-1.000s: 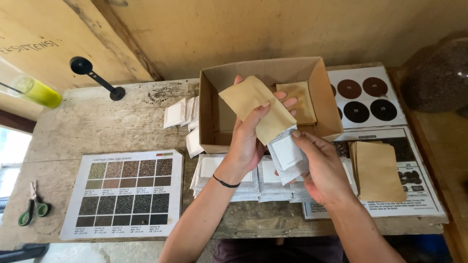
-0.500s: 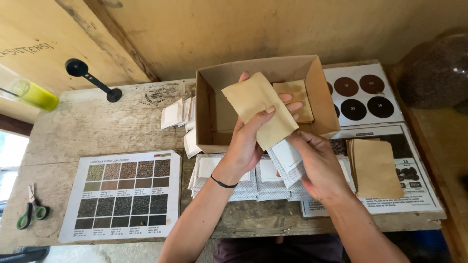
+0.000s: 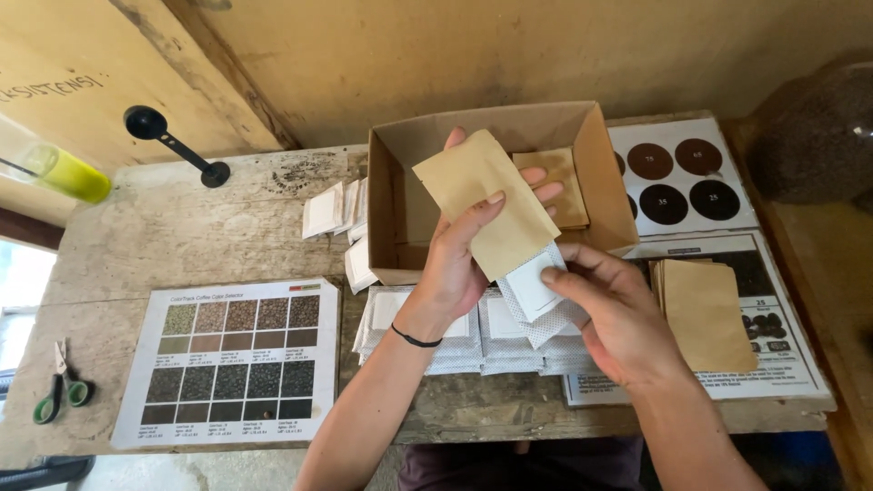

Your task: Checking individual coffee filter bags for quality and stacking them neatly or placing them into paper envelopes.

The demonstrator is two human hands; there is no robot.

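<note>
Two items meet at the centre of my view: a tan paper envelope (image 3: pixel 486 214) and a white filter sachet (image 3: pixel 536 289). My left hand (image 3: pixel 459 264) is closed on the envelope, thumb across its front and fingers behind, holding it tilted with its lower end toward my right hand (image 3: pixel 618 314). My right hand pinches the sachet between thumb and fingertips, with the sachet's upper edge tucked at the envelope's lower end; I judge this grip keeps the opening steady while the two are aligned. Whether the sachet is already partly inside, I cannot tell.

Both are held above the near edge of an open cardboard box (image 3: pixel 600 164), which lies on the table (image 3: pixel 200 236) and contains at least one more tan envelope (image 3: pixel 559 182) against its right side. Just below my hands, a row of white sachets (image 3: pixel 455 341) lies along the near side of the box, within short reach. More white sachets (image 3: pixel 332 209) sit to the left of the box.

A stack of tan envelopes (image 3: pixel 705 314) rests to the right on a printed sheet (image 3: pixel 791 364). Farther right and far, a card with four dark discs (image 3: pixel 682 177) lies flat. At left, a colour chart (image 3: pixel 227 359) lies near; green-handled scissors (image 3: pixel 59 391) sit at the left edge, and a black scoop (image 3: pixel 173 145) lies far left.
</note>
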